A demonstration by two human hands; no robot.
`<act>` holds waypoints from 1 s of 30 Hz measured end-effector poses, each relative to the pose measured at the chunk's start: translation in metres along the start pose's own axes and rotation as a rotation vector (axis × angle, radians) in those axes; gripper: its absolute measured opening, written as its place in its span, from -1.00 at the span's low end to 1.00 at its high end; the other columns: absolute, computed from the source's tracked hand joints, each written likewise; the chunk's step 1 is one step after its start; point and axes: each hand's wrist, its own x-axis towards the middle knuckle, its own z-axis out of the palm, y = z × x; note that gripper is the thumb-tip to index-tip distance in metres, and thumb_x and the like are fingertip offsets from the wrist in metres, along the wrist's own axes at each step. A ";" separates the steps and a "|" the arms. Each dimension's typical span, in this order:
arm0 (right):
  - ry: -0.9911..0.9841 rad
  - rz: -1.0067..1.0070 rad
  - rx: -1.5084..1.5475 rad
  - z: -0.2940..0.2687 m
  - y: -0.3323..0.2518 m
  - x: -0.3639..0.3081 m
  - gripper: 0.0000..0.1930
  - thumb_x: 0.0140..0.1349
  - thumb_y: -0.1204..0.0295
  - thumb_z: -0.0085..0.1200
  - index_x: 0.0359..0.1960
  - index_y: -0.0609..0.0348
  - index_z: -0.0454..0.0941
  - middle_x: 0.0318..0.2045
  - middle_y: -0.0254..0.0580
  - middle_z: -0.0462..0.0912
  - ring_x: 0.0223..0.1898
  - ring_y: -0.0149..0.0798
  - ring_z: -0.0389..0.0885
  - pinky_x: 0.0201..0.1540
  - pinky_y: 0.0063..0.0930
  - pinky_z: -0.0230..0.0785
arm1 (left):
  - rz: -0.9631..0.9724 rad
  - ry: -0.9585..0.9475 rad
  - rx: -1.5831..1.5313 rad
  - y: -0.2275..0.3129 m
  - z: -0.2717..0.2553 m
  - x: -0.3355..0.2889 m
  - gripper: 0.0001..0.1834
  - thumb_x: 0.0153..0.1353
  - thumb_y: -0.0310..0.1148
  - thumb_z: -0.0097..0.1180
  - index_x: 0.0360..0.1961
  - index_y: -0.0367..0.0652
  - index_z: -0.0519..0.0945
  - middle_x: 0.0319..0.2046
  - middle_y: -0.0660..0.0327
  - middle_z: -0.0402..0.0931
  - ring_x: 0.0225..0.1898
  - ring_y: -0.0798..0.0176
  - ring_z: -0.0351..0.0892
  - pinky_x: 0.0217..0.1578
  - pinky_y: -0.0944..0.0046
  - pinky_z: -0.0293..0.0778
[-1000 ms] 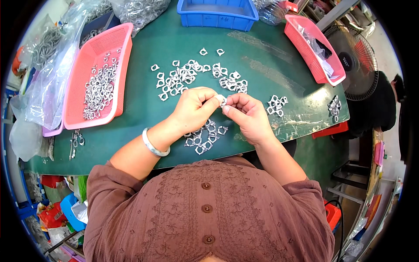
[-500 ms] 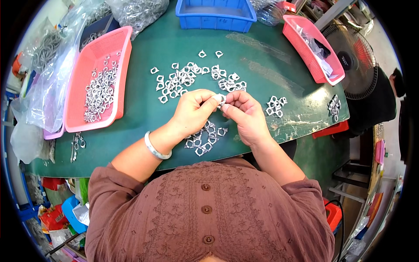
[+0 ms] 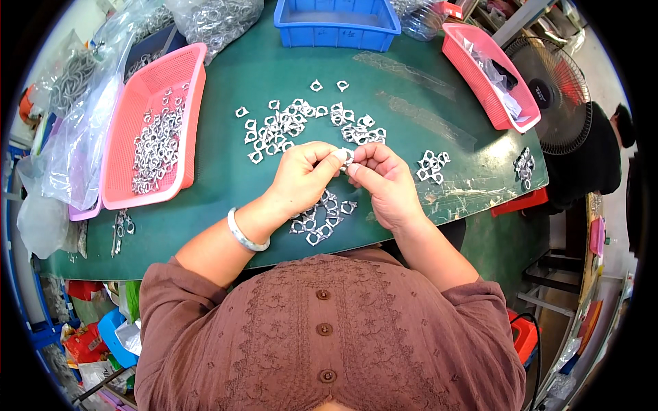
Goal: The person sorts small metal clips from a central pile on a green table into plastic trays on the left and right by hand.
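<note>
Over the middle of the green table, my left hand (image 3: 305, 172) and my right hand (image 3: 385, 179) meet at one small silvery metal ring part (image 3: 348, 159). Both hands are closed, pinching it between thumb and fingers, which cover much of it. Just beneath my hands lies a loose cluster of similar ring parts (image 3: 322, 220). Beyond my left hand spreads a larger scatter of them (image 3: 277, 127), and another group (image 3: 362, 130) lies beyond my right hand. A small pile (image 3: 432, 166) sits to the right of my right hand.
At the left stands a pink basket (image 3: 195, 116) partly filled with ring parts, beside clear plastic bags (image 3: 89, 151). A blue bin (image 3: 336, 35) is at the far edge. At the right are another pink basket (image 3: 473, 79), a fan (image 3: 555, 96) and a small dark-silver pile (image 3: 524, 168).
</note>
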 end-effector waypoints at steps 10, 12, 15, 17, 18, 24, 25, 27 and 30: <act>-0.016 0.003 0.022 -0.002 0.000 0.001 -0.87 0.21 0.65 0.12 -0.23 0.21 0.50 -0.29 -0.36 0.56 -0.23 -0.52 0.51 -0.10 -0.65 0.37 | 0.110 0.006 0.098 0.002 0.000 0.001 -0.76 0.35 -0.37 0.10 -0.38 -0.33 0.65 -0.53 0.32 0.49 -0.47 0.51 0.38 -0.44 0.43 0.30; -0.021 -0.001 0.024 -0.002 0.001 0.001 -0.87 0.21 0.65 0.12 -0.23 0.21 0.50 -0.29 -0.36 0.56 -0.23 -0.52 0.51 -0.10 -0.65 0.37 | 0.129 0.010 0.104 0.000 0.000 0.000 -0.76 0.34 -0.38 0.09 -0.38 -0.33 0.65 -0.53 0.32 0.48 -0.47 0.51 0.38 -0.45 0.42 0.30; -0.024 -0.006 0.028 -0.003 0.001 0.001 -0.87 0.21 0.65 0.13 -0.23 0.21 0.50 -0.29 -0.37 0.56 -0.23 -0.52 0.51 -0.10 -0.65 0.37 | 0.146 0.012 0.110 0.000 0.000 0.001 -0.76 0.34 -0.38 0.09 -0.38 -0.33 0.65 -0.53 0.31 0.48 -0.48 0.50 0.39 -0.44 0.42 0.30; -0.024 -0.008 0.031 -0.002 0.002 0.001 -0.87 0.21 0.65 0.13 -0.23 0.21 0.50 -0.29 -0.36 0.56 -0.23 -0.52 0.51 -0.09 -0.65 0.37 | 0.146 0.014 0.113 0.001 0.000 0.001 -0.77 0.34 -0.39 0.09 -0.38 -0.33 0.66 -0.53 0.31 0.48 -0.48 0.50 0.39 -0.45 0.43 0.30; -0.022 -0.009 0.029 -0.002 0.002 0.001 -0.86 0.21 0.65 0.13 -0.23 0.21 0.50 -0.28 -0.36 0.56 -0.23 -0.52 0.51 -0.09 -0.64 0.37 | 0.146 0.013 0.113 0.001 0.000 0.001 -0.77 0.34 -0.39 0.09 -0.38 -0.33 0.66 -0.53 0.31 0.48 -0.48 0.50 0.39 -0.45 0.43 0.30; -0.013 -0.004 0.021 -0.003 0.004 0.000 -0.87 0.22 0.64 0.12 -0.22 0.23 0.49 -0.28 -0.35 0.56 -0.24 -0.51 0.51 -0.12 -0.63 0.39 | 0.068 0.025 0.040 0.002 0.001 0.000 -0.76 0.35 -0.36 0.10 -0.36 -0.32 0.67 -0.51 0.34 0.50 -0.47 0.52 0.39 -0.45 0.44 0.31; -0.016 -0.008 0.004 -0.004 0.004 0.000 -0.88 0.22 0.63 0.12 -0.22 0.23 0.49 -0.29 -0.35 0.56 -0.25 -0.51 0.51 -0.14 -0.63 0.39 | 0.028 0.019 0.016 0.001 0.000 0.000 -0.76 0.36 -0.34 0.10 -0.34 -0.30 0.67 -0.51 0.35 0.51 -0.46 0.53 0.39 -0.44 0.44 0.31; -0.025 0.009 -0.014 -0.006 0.003 -0.002 -0.89 0.24 0.61 0.12 -0.22 0.25 0.51 -0.31 -0.34 0.58 -0.28 -0.51 0.52 -0.17 -0.63 0.39 | -0.011 0.013 -0.009 -0.001 0.000 0.000 -0.76 0.37 -0.33 0.10 -0.32 -0.29 0.68 -0.50 0.36 0.52 -0.46 0.53 0.39 -0.43 0.45 0.32; -0.034 0.029 -0.047 -0.003 0.001 -0.002 -0.90 0.27 0.55 0.13 -0.21 0.27 0.55 -0.33 -0.32 0.62 -0.33 -0.51 0.53 -0.23 -0.64 0.39 | -0.028 0.013 -0.088 -0.004 -0.001 0.000 -0.75 0.38 -0.30 0.08 -0.28 -0.28 0.67 -0.49 0.36 0.53 -0.44 0.53 0.41 -0.39 0.46 0.35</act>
